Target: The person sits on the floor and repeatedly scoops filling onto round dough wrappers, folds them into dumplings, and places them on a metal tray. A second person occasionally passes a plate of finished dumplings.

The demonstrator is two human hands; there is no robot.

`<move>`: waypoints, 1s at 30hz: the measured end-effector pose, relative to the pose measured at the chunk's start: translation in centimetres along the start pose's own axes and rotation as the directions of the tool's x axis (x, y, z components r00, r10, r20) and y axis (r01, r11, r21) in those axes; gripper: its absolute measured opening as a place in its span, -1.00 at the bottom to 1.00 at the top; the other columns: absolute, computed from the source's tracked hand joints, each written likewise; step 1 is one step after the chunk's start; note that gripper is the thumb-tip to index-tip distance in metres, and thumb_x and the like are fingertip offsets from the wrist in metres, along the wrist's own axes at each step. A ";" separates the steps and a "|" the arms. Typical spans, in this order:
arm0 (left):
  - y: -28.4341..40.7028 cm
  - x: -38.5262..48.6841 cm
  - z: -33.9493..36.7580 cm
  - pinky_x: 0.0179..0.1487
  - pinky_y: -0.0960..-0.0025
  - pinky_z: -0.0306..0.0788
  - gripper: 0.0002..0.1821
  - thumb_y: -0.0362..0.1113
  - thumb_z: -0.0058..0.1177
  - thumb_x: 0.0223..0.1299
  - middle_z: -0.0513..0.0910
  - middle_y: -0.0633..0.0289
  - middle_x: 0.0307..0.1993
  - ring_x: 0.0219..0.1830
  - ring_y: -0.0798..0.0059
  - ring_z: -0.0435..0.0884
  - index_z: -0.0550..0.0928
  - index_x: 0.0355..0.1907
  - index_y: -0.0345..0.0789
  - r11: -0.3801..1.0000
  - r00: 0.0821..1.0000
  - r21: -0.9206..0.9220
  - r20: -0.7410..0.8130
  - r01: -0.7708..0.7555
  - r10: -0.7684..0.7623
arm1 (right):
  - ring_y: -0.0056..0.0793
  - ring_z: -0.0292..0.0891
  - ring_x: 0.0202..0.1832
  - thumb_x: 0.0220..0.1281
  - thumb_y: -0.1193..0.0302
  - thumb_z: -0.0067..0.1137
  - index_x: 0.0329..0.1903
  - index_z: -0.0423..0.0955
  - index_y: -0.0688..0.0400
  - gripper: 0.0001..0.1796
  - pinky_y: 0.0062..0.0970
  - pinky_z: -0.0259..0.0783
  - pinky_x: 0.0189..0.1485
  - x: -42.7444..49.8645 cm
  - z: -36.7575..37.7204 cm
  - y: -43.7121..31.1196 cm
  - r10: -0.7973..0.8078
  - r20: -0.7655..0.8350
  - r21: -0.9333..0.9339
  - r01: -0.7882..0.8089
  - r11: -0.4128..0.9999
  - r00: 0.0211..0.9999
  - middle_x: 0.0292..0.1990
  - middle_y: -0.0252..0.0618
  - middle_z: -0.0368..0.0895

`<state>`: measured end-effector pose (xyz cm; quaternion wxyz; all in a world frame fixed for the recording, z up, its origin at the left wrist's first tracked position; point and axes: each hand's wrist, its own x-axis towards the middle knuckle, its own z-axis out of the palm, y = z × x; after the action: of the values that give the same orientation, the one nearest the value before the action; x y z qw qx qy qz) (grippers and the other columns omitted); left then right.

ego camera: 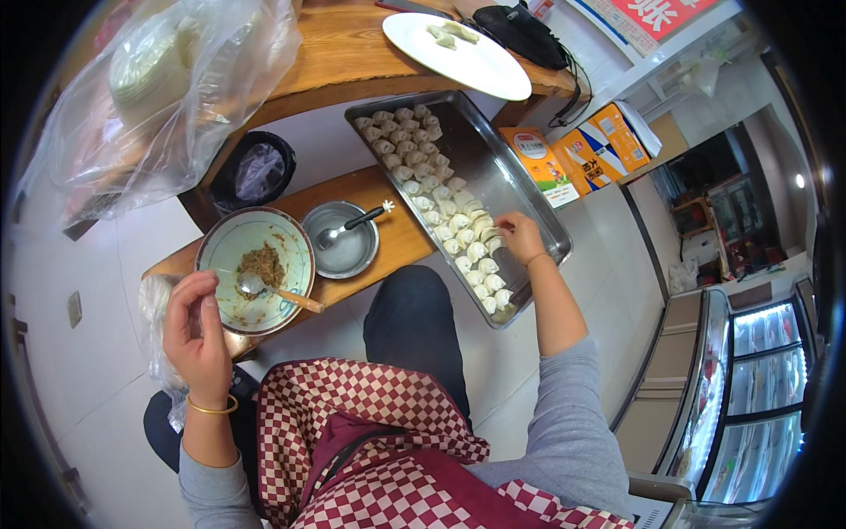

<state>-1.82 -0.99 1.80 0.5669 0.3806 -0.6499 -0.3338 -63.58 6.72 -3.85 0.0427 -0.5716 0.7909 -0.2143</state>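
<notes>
Over the right part of a metal tray [522, 192], my right hand [521, 237] has its fingertips on a folded dumpling [490, 233] at the edge of the rows. Several rows of pale filled dumplings [423, 159] cover the tray's left side. My left hand [195, 330] is raised beside the left rim of a bowl [218, 244], its fingers curved and the thumb apart; I see nothing held in it. Brown minced filling [264, 264] lies in the bowl with a wooden-handled spoon [297, 299]. Beside it stands a metal basin [350, 261] with a black-handled spoon [363, 219] in it.
Bowl and basin stand on a wooden bench [403, 218]. A clear plastic bag [152, 297] hangs behind my left hand. A dark bin [277, 152] stands beyond the bench. The wooden table [330, 53] carries a white plate [410, 40] and a large plastic bag [231, 86]. Orange cartons [595, 155] flank the tray.
</notes>
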 end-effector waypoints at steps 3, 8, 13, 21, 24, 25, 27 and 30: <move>0.0 0.1 -0.1 0.37 0.32 0.52 -0.80 -0.61 0.02 0.54 0.68 0.03 0.17 0.21 0.34 0.67 0.65 0.09 -0.46 1.000 1.000 -0.007 -0.009 -0.003 0.003 | -0.15 0.76 -0.20 0.07 0.65 0.35 -0.14 0.72 0.19 -0.75 -0.29 0.65 -0.04 -0.8 -0.5 0.3 0.050 0.072 0.014 -0.051 0.999 0.996 -0.21 -0.06 0.78; 0.5 0.5 0.1 0.36 0.33 0.51 -0.80 -0.61 0.02 0.54 0.68 0.05 0.16 0.20 0.37 0.66 0.65 0.10 -0.47 1.000 0.999 -0.030 -0.040 0.003 -0.005 | -0.29 0.76 -0.19 0.10 0.64 0.31 -0.12 0.68 0.21 -0.75 -0.35 0.67 0.01 -2.2 0.3 1.5 0.028 0.065 -0.038 -0.025 0.999 0.998 -0.22 -0.12 0.77; 2.1 1.5 -2.6 0.24 0.42 0.54 -0.79 -0.61 0.02 0.55 0.70 0.13 0.09 0.08 0.45 0.69 0.66 0.11 -0.47 0.998 0.981 -0.056 -0.188 0.041 -0.051 | -0.18 0.74 -0.11 0.08 0.68 0.27 -0.09 0.68 0.20 -0.69 -0.27 0.63 0.01 -2.6 0.8 0.5 -0.014 -0.058 -0.108 0.007 0.994 0.998 -0.15 -0.08 0.76; 1.8 2.5 -6.2 0.01 0.50 0.52 -0.82 -0.53 0.04 0.57 0.73 0.20 -0.01 -0.13 0.58 0.62 0.64 0.11 -0.43 0.996 0.926 -0.067 -0.368 0.064 -0.084 | -0.05 0.67 -0.06 0.27 0.50 0.41 -0.17 0.67 0.21 -0.88 -0.17 0.56 0.05 -1.1 -3.5 -14.2 -0.310 -0.327 -0.087 0.298 0.951 0.893 -0.19 -0.10 0.76; 1.8 2.0 -5.4 0.01 0.51 0.53 -0.84 -0.52 0.05 0.58 0.73 0.21 -0.01 -0.13 0.59 0.63 0.65 0.08 -0.42 0.992 0.943 -0.069 -0.309 0.105 -0.121 | -0.07 0.63 -0.11 0.29 0.54 0.38 -0.20 0.66 0.20 -0.92 -0.20 0.52 0.02 2.6 -7.1 -20.4 -0.445 -0.490 -0.129 0.443 0.887 0.749 -0.21 -0.13 0.75; 1.8 1.9 -5.3 0.02 0.51 0.53 -0.85 -0.53 0.05 0.57 0.73 0.21 -0.01 -0.13 0.59 0.63 0.65 0.07 -0.42 0.989 0.940 -0.050 -0.307 0.137 -0.146 | -0.09 0.61 -0.14 0.29 0.54 0.37 -0.19 0.66 0.20 -0.93 -0.21 0.51 0.01 4.6 -8.3 -22.1 -0.483 -0.539 -0.147 0.487 0.861 0.690 -0.23 -0.15 0.74; 1.9 1.8 -4.8 0.01 0.52 0.53 -0.86 -0.53 0.06 0.57 0.73 0.25 -0.06 -0.14 0.61 0.64 0.66 0.06 -0.41 0.991 0.950 -0.083 -0.286 0.106 -0.125 | -0.08 0.62 -0.15 0.27 0.51 0.38 -0.23 0.68 0.18 -0.94 -0.20 0.51 -0.01 8.8 -10.4 -24.5 -0.459 -0.571 -0.117 0.487 0.866 0.680 -0.26 -0.16 0.75; 1.8 1.9 -4.4 0.01 0.52 0.54 -0.87 -0.53 0.07 0.57 0.71 0.28 -0.10 -0.15 0.61 0.64 0.66 0.05 -0.41 0.991 0.958 -0.103 -0.266 0.083 -0.108 | -0.07 0.65 -0.14 0.24 0.40 0.34 -0.28 0.75 0.13 -0.90 -0.16 0.54 0.02 16.1 -11.9 -26.9 -0.420 -0.505 -0.134 0.413 0.901 0.754 -0.24 -0.16 0.81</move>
<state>2.25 -1.81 4.93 0.6505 0.4274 -0.5312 -0.3348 -49.04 -11.48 20.22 -0.2264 -0.6532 0.6265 -0.3600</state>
